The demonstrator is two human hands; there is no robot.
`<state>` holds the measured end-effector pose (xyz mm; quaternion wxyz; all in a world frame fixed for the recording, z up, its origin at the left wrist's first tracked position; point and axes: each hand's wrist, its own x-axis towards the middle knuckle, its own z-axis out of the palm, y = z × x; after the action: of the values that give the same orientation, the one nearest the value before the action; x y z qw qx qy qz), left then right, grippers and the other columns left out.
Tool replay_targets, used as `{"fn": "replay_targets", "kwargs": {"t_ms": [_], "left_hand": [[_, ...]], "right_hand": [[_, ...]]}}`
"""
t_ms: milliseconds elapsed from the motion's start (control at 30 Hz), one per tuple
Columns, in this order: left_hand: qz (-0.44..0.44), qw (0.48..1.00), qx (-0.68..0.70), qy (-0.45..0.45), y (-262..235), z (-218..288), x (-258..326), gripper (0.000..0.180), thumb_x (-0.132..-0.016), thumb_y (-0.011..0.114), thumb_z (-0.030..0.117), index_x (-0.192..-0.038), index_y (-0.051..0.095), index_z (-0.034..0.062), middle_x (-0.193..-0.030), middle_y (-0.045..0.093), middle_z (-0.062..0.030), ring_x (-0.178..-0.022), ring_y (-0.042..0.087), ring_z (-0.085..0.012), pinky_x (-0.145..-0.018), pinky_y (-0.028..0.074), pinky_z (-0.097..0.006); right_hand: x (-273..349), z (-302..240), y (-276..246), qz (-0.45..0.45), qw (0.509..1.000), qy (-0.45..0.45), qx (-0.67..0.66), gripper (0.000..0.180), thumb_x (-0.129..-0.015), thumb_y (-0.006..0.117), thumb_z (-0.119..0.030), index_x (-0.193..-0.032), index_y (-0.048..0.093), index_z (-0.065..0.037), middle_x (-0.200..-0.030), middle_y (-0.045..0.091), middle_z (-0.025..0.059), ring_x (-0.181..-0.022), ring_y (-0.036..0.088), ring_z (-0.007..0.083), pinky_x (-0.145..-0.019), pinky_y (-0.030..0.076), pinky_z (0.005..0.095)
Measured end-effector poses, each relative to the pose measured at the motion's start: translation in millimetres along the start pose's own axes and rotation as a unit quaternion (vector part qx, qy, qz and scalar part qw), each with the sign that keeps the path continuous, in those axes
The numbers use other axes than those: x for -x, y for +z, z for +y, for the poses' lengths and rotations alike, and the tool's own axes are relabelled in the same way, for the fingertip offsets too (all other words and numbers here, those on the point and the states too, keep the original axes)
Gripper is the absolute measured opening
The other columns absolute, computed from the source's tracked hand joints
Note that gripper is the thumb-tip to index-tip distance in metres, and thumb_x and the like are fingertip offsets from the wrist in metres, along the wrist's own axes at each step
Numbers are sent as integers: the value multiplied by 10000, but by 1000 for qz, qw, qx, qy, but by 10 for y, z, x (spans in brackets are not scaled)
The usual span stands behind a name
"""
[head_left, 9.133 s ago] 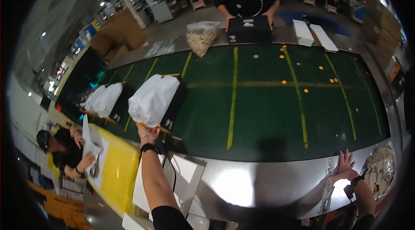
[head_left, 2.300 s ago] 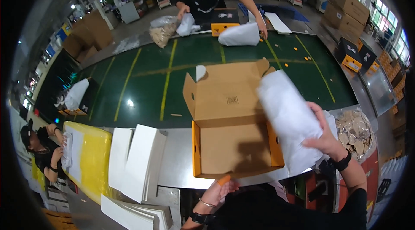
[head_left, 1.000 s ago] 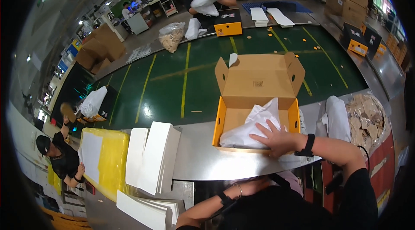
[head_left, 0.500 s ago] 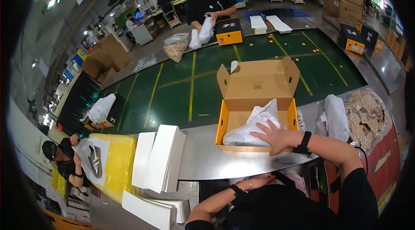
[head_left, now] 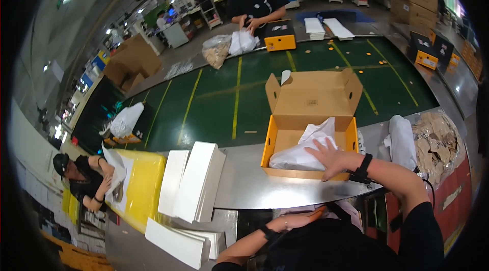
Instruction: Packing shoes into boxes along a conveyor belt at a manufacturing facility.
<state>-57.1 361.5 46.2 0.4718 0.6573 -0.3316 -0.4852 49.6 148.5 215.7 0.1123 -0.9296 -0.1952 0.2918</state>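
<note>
An orange shoebox point(head_left: 266, 143) with its brown lid point(head_left: 313, 92) raised sits on the metal edge in front of me. Inside lies a bundle wrapped in white paper point(head_left: 295, 158); what the paper covers is hidden. My right hand point(head_left: 328, 160) rests on the bundle's right part, fingers spread, not grasping it. Low against my body, below the table edge, is my left hand point(head_left: 298, 220), its fingers stretched out and nothing seen in them. Another white-wrapped bundle point(head_left: 402, 141) lies to the right of the box.
Stacks of flat white card point(head_left: 198, 182) stand left of the box. Beyond runs a green conveyor point(head_left: 209, 103) with yellow lines. A bag of brown paper point(head_left: 438, 138) lies at right. One co-worker point(head_left: 257, 3) works across the belt, another point(head_left: 84, 182) at left beside a yellow-wrapped stack point(head_left: 145, 179).
The view has shifted slightly, and my right hand stays on the bundle. Across the belt, the co-worker has lowered a white bundle. The left co-worker has drawn white paper over a shoe.
</note>
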Motion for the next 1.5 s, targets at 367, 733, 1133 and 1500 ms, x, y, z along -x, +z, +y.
{"fn": "replay_targets", "kwargs": {"t_ms": [367, 733, 1133, 1500], "left_hand": [[552, 512, -574, -323, -1474, 1248, 2388, 667, -792, 719, 409, -1239, 544, -55, -1281, 537, -245, -1174, 520, -415, -944, 466, -421], [585, 558, -470, -353, -1382, 927, 2421, 235, -832, 669, 241, -814, 637, 9, -951, 637, -155, -933, 647, -288, -680, 543, -378], [661, 614, -431, 25, -1435, 1801, 1613, 132, -798, 647, 125, -702, 620, 38, -608, 562, -151, -542, 574, -324, -498, 453, -411], [235, 795, -554, -73, -1358, 1481, 43, 145, -783, 564, 99, -842, 662, 9, -729, 678, -154, -701, 687, -307, -586, 530, -417]], "right_hand": [[226, 112, -32, 54, 984, -160, 50, 945, -629, 793, -181, -1454, 332, -171, -1440, 312, 277, -1142, 473, 457, -986, 390, 481], [485, -79, 486, 170, 975, -115, 88, 732, -729, 739, -192, -1389, 423, -175, -1466, 296, 244, -1280, 305, 547, -1044, 242, 677], [450, -387, 523, 242, 960, -126, 64, 602, -756, 678, -222, -1323, 499, -127, -1406, 392, 235, -1257, 348, 545, -1009, 252, 716], [1581, 2016, 359, 430, 891, 141, 48, 621, -853, 596, -137, -1421, 378, -11, -1463, 403, 180, -1317, 428, 335, -1124, 295, 420]]}}
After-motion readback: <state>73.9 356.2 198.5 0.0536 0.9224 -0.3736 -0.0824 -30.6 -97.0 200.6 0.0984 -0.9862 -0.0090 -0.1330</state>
